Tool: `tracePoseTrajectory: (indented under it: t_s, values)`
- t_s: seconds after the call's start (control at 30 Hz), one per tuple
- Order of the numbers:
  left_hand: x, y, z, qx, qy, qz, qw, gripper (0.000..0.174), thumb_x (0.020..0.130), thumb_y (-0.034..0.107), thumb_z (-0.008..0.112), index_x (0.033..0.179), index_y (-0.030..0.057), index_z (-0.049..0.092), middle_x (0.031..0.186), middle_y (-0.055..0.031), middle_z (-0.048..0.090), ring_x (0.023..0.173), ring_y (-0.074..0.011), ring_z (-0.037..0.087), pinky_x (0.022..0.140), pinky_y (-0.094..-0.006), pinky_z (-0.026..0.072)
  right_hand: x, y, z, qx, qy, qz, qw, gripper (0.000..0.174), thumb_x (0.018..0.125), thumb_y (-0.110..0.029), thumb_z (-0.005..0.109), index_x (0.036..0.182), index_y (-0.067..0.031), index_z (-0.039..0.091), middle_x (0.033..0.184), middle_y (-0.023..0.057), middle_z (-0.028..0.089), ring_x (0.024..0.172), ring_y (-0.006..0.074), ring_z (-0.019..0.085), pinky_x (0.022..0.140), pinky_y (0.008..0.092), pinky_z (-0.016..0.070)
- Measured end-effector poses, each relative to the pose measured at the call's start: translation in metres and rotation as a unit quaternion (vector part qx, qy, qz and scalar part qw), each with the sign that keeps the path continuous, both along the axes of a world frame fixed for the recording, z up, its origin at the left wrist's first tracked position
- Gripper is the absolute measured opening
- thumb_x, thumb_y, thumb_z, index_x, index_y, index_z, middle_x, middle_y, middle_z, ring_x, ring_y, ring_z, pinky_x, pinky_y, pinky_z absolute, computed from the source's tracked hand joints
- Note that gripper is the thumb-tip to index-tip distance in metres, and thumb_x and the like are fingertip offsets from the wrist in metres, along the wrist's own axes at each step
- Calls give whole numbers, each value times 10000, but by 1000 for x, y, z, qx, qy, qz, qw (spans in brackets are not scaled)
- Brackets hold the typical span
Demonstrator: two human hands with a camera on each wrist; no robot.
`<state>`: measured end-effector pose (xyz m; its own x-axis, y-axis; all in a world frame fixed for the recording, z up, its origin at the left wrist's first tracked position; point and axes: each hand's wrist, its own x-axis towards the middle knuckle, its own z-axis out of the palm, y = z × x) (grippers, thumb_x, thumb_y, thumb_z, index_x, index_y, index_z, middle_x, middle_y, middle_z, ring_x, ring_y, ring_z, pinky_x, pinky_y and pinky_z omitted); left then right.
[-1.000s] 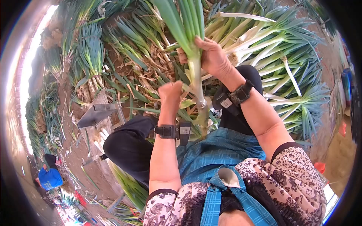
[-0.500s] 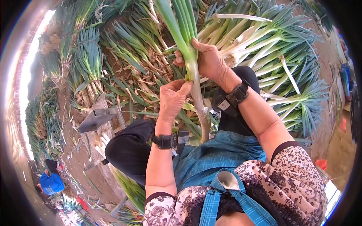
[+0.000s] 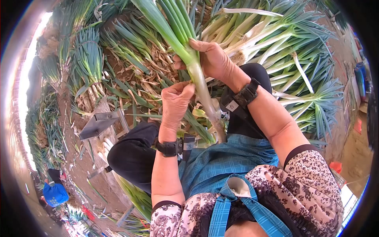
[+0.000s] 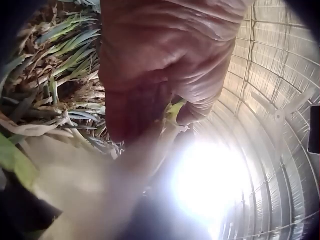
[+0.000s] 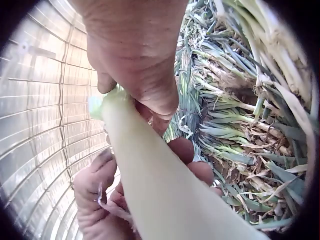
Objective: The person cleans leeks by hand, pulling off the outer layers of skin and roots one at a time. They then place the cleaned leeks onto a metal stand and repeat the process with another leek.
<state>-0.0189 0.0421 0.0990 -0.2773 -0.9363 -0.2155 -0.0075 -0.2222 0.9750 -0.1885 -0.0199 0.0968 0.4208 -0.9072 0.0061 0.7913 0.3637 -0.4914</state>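
Note:
A thick green onion [image 3: 203,89] slants across the head view, its green leaves at the top and its root end against the blue apron. My right hand [image 3: 215,61] grips it just below the leaves, thumb on the near side and fingertips showing beyond. My left hand [image 3: 176,103] pinches a bit of outer skin at the stalk's side, a little lower down. In the left wrist view the left hand [image 4: 167,60] holds a yellow-green piece [image 4: 174,111] between thumb and fingers. The right wrist view shows the pale stalk [image 5: 155,165] running below the right hand [image 5: 137,55].
Cleaned onions [image 3: 272,51] lie piled at the upper right. Untrimmed onions and dry leaves [image 3: 146,73] cover the ground ahead. A grey metal piece [image 3: 98,124] stands left of the knee, and a person in blue [image 3: 55,193] is far off at the lower left.
The left hand came up to the stalk and pinched its skin. Both hands then shifted left, and the onion's leafy top tilted left.

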Motion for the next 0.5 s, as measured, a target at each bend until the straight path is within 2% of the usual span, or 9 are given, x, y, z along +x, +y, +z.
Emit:
tracePoseTrajectory:
  t_s: [0.07,0.2,0.3,0.37,0.43,0.5]
  values:
    - [4,0,-2,67,65,0,996,226,856,145,659,956,-58,664,757,-28,644,621,-78,568,569,-211,463,-2,0,1,-21,-4,19,1000,452,921,-329,537,1202,25,519,1052,201,625,963,325,614,916,443,453]
    - [5,0,-12,26,34,-24,999,191,856,138,656,916,-43,667,775,-38,654,637,-90,592,566,-226,480,-3,3,2,-47,8,32,998,466,912,-336,548,1200,29,521,1049,205,627,931,329,624,892,444,466]
    - [-3,4,-29,55,84,2,995,168,876,153,631,882,-13,658,779,-46,656,623,-112,603,561,-244,490,1,7,7,-50,-8,14,999,474,912,-343,547,1203,30,520,1032,206,632,940,328,624,903,440,463]
    - [-11,8,-38,212,181,35,960,170,904,180,596,896,16,640,780,-51,651,589,-129,591,554,-264,498,4,11,7,-34,-9,16,999,470,918,-351,538,1192,30,520,1021,212,633,936,322,627,873,434,482]
    - [-10,5,-41,232,198,6,952,172,918,184,570,954,25,625,787,-53,648,624,-151,614,587,-291,521,6,16,3,-17,-6,17,1000,466,924,-359,529,1181,29,521,1009,218,634,932,317,629,844,428,500]
    - [-16,-2,-43,240,243,54,938,152,911,168,572,952,33,628,804,-57,647,657,-170,623,607,-303,524,10,19,-1,17,59,119,991,458,934,-378,514,1152,24,510,1006,237,634,902,310,642,765,402,534]
